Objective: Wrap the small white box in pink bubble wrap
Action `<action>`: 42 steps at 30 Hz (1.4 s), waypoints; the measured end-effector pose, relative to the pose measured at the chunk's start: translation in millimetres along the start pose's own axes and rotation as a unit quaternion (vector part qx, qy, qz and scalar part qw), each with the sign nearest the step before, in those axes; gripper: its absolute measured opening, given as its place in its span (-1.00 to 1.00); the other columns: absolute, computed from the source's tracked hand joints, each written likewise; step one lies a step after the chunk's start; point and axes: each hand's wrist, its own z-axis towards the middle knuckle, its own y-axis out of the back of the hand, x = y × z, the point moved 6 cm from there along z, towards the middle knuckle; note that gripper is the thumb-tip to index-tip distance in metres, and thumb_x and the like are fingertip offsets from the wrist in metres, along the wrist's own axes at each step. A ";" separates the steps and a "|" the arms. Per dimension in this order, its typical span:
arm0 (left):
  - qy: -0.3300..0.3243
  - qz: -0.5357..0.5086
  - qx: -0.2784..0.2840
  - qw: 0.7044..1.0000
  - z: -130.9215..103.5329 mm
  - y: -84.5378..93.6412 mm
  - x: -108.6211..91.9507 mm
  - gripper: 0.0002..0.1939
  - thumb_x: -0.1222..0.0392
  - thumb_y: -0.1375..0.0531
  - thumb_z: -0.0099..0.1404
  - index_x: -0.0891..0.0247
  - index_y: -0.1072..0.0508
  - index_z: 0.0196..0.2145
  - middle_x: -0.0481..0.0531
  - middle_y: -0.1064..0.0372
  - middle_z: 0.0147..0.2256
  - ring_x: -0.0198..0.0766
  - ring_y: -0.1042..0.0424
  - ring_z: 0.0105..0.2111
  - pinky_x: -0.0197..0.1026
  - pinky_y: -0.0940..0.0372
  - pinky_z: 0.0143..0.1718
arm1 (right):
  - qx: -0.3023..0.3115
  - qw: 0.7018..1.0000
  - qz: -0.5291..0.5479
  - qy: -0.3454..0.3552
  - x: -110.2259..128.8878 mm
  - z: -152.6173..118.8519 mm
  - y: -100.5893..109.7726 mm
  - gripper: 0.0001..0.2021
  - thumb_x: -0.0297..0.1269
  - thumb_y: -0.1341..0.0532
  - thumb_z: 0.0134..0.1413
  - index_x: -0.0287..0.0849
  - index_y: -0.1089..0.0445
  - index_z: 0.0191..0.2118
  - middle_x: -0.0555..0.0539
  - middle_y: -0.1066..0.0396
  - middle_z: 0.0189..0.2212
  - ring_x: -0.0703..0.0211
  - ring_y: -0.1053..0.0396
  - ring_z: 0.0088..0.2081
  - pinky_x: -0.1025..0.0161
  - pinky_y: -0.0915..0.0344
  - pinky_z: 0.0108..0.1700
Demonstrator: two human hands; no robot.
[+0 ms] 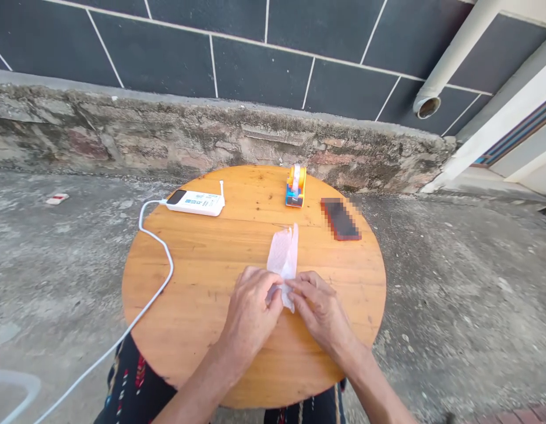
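A narrow piece of thin, whitish-pink sheet material lies lengthwise near the middle of the round wooden table, with a fold along its right side. My left hand pinches its near left edge between thumb and fingers. From the right, my right hand has its thumb and fingertips closed on the near right edge. Both hands' fingertips almost meet over the near end of the sheet.
On the round table stand a small orange and blue tape dispenser at the back, a white device with a cable at back left, and a phone at right. Behind is a stone-based wall.
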 end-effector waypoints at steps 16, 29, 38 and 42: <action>0.015 -0.014 0.047 0.999 3.7 -8.5 6.9 -0.58 0.46 -0.05 0.14 0.19 -0.30 -0.04 0.05 -0.35 -0.17 -0.15 -0.31 -0.14 -0.08 -0.28 -0.12 | 0.019 0.998 -0.057 0.020 0.6 -0.3 -3.8 -0.76 -0.41 -0.08 0.19 -0.09 -0.43 -0.09 -0.11 -0.33 -0.26 0.19 -0.31 -0.30 0.27 -0.28 -0.30; 0.016 -0.011 0.045 0.999 2.6 -8.4 5.1 -0.50 0.50 -0.02 0.12 0.19 -0.31 0.00 0.05 -0.40 -0.18 -0.15 -0.35 -0.14 -0.11 -0.31 -0.14 | 0.112 0.985 -0.118 -0.051 -2.8 32.0 4.3 -0.60 -0.43 0.02 0.21 -0.16 -0.16 0.16 -0.05 -0.49 -0.42 0.14 -0.44 -0.43 0.29 -0.23 -0.41; 0.029 -0.025 0.055 0.998 5.4 -9.0 4.6 -0.46 0.52 -0.02 0.09 0.18 -0.30 0.01 0.04 -0.40 -0.19 -0.15 -0.34 -0.13 -0.11 -0.30 -0.12 | 0.128 0.942 -0.310 -0.005 6.3 51.6 2.7 -0.82 -0.50 -0.06 0.14 -0.14 -0.37 -0.32 -0.03 -0.44 -0.56 0.14 -0.36 -0.53 0.28 0.03 -0.48; 0.035 -0.031 0.059 0.997 5.8 -8.2 5.1 -0.45 0.52 -0.02 0.08 0.16 -0.30 0.01 0.04 -0.39 -0.20 -0.16 -0.35 -0.14 -0.11 -0.30 -0.12 | 0.099 0.946 -0.305 0.055 8.5 48.6 1.1 -0.78 -0.55 -0.02 0.15 -0.16 -0.36 -0.33 -0.02 -0.40 -0.51 0.19 -0.27 -0.52 0.27 -0.01 -0.39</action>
